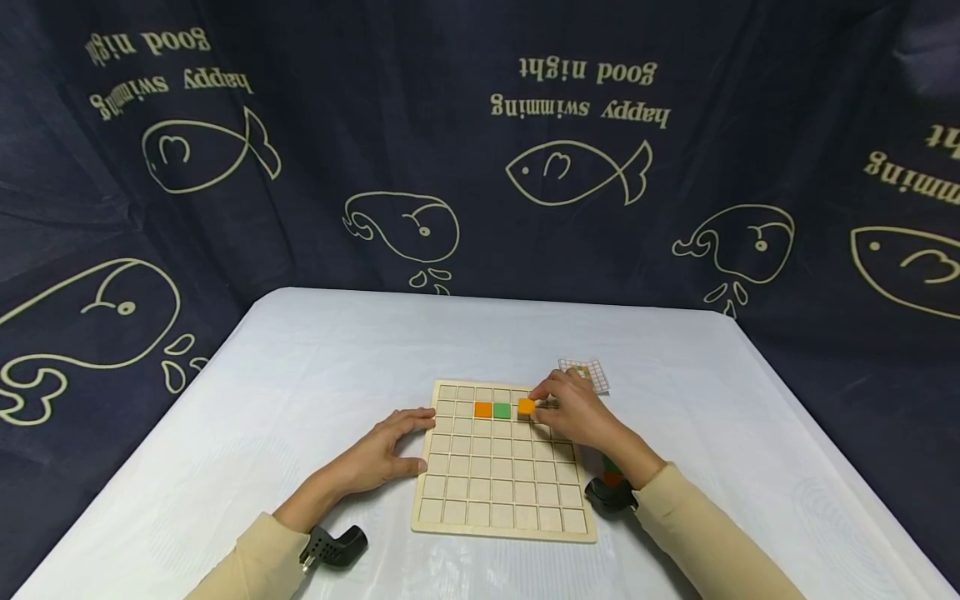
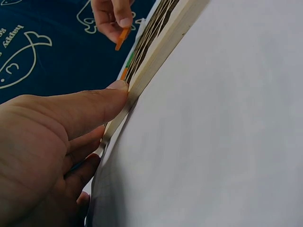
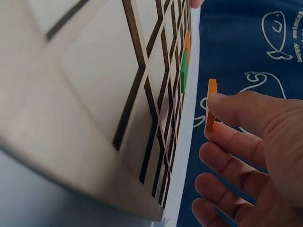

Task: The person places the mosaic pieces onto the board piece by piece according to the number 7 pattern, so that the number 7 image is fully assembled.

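A square wooden grid board (image 1: 501, 473) lies on the white table, with an orange tile (image 1: 483, 410) and a green tile (image 1: 502, 411) side by side in its second row from the far edge. My right hand (image 1: 576, 410) pinches another orange tile (image 1: 526, 407) between thumb and fingertip. In the right wrist view that held tile (image 3: 211, 105) is on edge, apart from the board surface. My left hand (image 1: 384, 452) rests against the board's left edge, its thumb (image 2: 102, 105) touching the wooden rim.
A small printed grid card (image 1: 592, 375) lies past the board's far right corner, partly behind my right hand. Green and orange pieces (image 1: 612, 477) show beside the board, partly hidden by the right wrist and its black camera (image 1: 611, 496). A dark printed curtain (image 1: 480, 150) hangs behind the table.
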Available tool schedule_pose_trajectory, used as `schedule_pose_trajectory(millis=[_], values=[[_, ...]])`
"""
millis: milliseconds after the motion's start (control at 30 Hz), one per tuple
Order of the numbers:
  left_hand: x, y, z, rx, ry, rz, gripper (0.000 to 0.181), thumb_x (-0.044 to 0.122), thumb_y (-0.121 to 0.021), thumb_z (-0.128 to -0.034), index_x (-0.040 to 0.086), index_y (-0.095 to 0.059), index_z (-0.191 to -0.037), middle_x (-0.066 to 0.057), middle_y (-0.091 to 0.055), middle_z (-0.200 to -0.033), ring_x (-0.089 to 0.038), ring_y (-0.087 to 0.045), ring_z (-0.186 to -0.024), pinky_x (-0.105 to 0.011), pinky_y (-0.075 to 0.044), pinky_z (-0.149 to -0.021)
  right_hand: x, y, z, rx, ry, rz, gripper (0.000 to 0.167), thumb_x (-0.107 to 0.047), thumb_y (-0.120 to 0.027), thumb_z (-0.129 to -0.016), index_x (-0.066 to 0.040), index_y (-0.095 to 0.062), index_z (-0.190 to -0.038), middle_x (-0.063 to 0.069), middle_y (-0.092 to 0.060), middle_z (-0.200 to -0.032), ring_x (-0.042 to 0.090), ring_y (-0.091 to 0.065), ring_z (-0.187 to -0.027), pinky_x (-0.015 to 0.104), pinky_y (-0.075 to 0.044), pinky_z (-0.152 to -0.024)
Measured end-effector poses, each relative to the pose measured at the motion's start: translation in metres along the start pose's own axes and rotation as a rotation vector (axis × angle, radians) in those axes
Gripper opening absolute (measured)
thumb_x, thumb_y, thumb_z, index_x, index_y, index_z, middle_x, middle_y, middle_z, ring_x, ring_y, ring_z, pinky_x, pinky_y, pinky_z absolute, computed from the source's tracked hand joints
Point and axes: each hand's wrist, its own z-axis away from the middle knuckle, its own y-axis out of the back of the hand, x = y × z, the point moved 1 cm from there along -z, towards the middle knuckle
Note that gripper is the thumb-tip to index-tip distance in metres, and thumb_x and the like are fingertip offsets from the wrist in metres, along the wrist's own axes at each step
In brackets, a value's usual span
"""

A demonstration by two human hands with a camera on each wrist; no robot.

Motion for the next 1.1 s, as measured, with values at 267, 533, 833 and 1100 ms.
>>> schedule_pose_trajectory(millis=[267,533,833,1100], values=[[0.000,0.000,-0.001,0.002,-0.002,-0.005,0.060,0.025,-0.072,-0.0825,0.008,-0.049,-0.135,-0.002,-0.035,-0.151,-0.033,-0.024,-0.143,-0.061,-0.019,-0.112,-0.001,-0.003,-0.005,-0.040,-0.016,0.023,0.020,-0.022,-0.072,-0.082,-0.013,-0.070,-0.100,0.000,-0.060,-0.095,0.015,-0.044,-0.085,0.033,-0.036,-0.075],[0.000,0.001,0.000,0.001,-0.006,-0.009,0.061,0.025,-0.072,-0.0829,0.009,-0.048,-0.136,-0.002,-0.035,-0.151,-0.033,-0.024,-0.143,-0.061,-0.020,-0.112,0.000,-0.006,-0.008,-0.075,-0.031,0.037,0.021,-0.023,-0.071,-0.082,-0.013,-0.070,-0.101,-0.001,-0.060,-0.096,0.016,-0.046,-0.088,0.036,-0.040,-0.079],[0.000,0.000,0.000,-0.002,-0.013,-0.009,0.060,0.024,-0.071,-0.0831,0.007,-0.048,-0.136,-0.003,-0.035,-0.151,-0.034,-0.024,-0.143,-0.061,-0.020,-0.112,0.002,-0.010,-0.010,-0.107,-0.020,0.048,0.018,-0.022,-0.071,-0.083,-0.013,-0.069,-0.098,-0.002,-0.059,-0.094,0.014,-0.046,-0.086,0.039,-0.040,-0.082],[0.000,0.000,0.000,-0.003,-0.018,-0.008,0.060,0.023,-0.071,-0.0831,0.007,-0.048,-0.136,-0.005,-0.035,-0.151,-0.034,-0.024,-0.143,-0.060,-0.021,-0.112,0.003,-0.011,-0.010,-0.104,-0.007,0.059,0.018,-0.023,-0.072,-0.082,-0.013,-0.069,-0.097,-0.002,-0.059,-0.093,0.012,-0.043,-0.083,0.032,-0.040,-0.076]])
